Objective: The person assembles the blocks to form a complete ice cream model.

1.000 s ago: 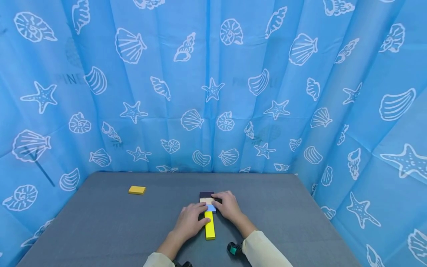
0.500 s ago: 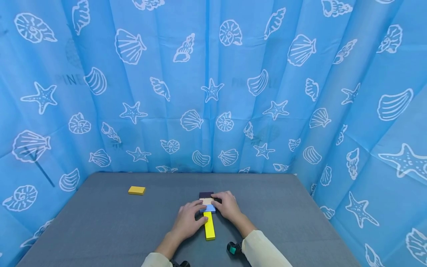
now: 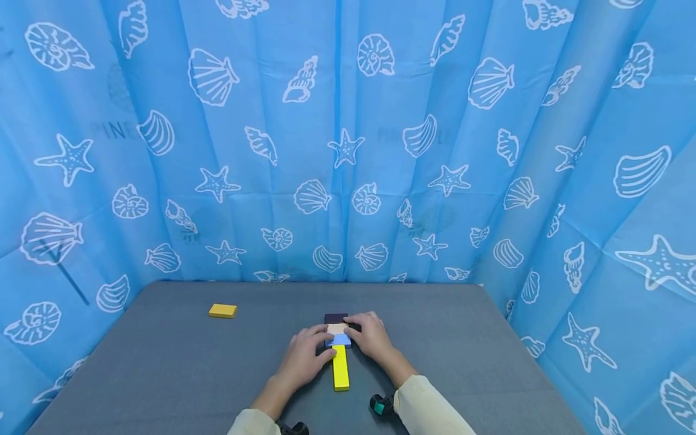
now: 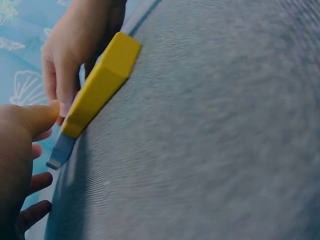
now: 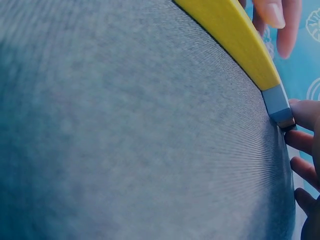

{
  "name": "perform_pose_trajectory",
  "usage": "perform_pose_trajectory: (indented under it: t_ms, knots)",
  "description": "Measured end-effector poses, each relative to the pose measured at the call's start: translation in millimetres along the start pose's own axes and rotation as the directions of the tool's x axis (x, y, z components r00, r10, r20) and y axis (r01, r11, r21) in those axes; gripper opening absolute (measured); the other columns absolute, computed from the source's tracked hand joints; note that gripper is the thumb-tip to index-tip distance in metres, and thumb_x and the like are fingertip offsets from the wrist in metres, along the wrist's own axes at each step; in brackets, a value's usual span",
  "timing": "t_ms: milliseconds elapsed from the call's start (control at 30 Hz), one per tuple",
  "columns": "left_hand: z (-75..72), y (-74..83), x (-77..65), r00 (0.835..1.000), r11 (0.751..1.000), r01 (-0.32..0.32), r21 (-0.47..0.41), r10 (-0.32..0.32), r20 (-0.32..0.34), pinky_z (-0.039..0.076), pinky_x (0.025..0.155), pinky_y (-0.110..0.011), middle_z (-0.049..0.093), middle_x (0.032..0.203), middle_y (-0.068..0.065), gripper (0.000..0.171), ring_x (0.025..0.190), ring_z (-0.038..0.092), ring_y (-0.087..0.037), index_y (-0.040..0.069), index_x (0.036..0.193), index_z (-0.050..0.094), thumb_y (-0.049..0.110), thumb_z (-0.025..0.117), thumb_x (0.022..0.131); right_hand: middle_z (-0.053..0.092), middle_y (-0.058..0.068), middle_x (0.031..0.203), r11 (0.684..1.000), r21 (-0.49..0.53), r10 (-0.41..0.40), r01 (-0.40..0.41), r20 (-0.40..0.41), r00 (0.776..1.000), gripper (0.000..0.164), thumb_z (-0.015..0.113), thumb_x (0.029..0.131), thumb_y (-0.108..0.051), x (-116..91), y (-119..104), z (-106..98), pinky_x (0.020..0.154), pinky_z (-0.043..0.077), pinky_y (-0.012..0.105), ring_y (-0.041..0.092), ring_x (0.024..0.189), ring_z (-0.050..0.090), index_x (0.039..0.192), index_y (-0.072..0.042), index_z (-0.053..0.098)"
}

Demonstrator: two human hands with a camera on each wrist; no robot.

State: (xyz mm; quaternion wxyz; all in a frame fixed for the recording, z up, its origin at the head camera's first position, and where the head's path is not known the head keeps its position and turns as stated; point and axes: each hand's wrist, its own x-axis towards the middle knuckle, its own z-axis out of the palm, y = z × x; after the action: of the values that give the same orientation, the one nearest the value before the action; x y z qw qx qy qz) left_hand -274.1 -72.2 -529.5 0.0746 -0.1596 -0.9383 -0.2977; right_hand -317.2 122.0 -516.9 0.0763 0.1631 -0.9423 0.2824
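In the head view, a dark block (image 3: 335,318), a cream block (image 3: 337,328) and a light blue block (image 3: 341,340) lie in a row on the grey table, far to near. A long yellow block (image 3: 340,370) extends from the blue one's near side toward me, like a handle. My left hand (image 3: 301,357) is at the row's left side, fingers spread by the blue block, thumb near the yellow block's left edge. My right hand (image 3: 375,338) rests along the row's right side, its thumb by the blue block (image 5: 276,100) in the right wrist view. Neither hand curls round a block.
A flat yellow-orange block (image 3: 223,310) lies apart on the back left of the grey table (image 3: 179,362). A blue curtain (image 3: 348,151) with white shell prints hangs behind and beside the table. Black wrist devices (image 3: 380,404) sit under both wrists.
My left hand has drawn back a little to the left; its thumb has slid from over the yellow block to its left edge. The right hand stays nearly still.
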Motion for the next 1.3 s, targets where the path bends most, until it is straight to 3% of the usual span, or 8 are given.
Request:
perform_pose_trajectory:
  t_ms: [233,500,933,1300]
  knots:
    - [-11.6,-13.5,-0.5,0.993,1.0,0.0,0.007,0.001,-0.116,0.041,0.097,-0.055,0.058,0.133,-0.002,0.035,0.12,0.053,-0.03,0.02,0.119,0.07,0.035,0.072,0.088,0.068,0.002,0.117,1.0,0.01,0.004,-0.003,-0.007,1.0,0.031,0.069,0.091,-0.028,-1,0,1,0.091,0.045,0.047,0.023,0.106,0.053,0.12,-0.016,0.071]
    - [-32.6,-43.8,3.0,0.979,0.998,0.049,0.028,-0.043,-0.198,0.041,0.097,-0.055,0.059,0.133,-0.004,0.032,0.121,0.052,-0.03,0.017,0.117,0.071,0.029,0.074,0.087,0.068,0.002,0.117,1.0,0.017,-0.004,0.004,-0.015,1.0,0.031,0.069,0.092,-0.026,-2,0,1,0.09,0.045,0.045,0.023,0.107,0.053,0.12,-0.015,0.071]
    - [-74.4,-103.0,1.3,0.971,0.985,0.113,0.129,-0.082,-0.225,0.033,0.097,-0.064,0.054,0.137,-0.014,0.033,0.124,0.047,-0.04,0.011,0.119,0.07,0.027,0.072,0.089,0.068,0.002,0.117,1.0,0.002,-0.016,0.017,-0.021,1.0,0.03,0.07,0.091,-0.025,-1,3,4,0.09,0.044,0.045,0.023,0.106,0.053,0.12,-0.016,0.071]
    - [-93.6,-135.6,-7.0,0.967,0.951,0.204,0.232,-0.159,-0.198,0.024,0.096,-0.071,0.038,0.147,-0.024,0.051,0.131,0.03,-0.05,0.011,0.131,0.06,0.033,0.072,0.087,0.068,0.001,0.118,1.0,0.006,0.011,-0.011,-0.009,1.0,0.03,0.069,0.092,-0.027,-1,1,3,0.09,0.045,0.044,0.021,0.106,0.053,0.121,-0.017,0.071]
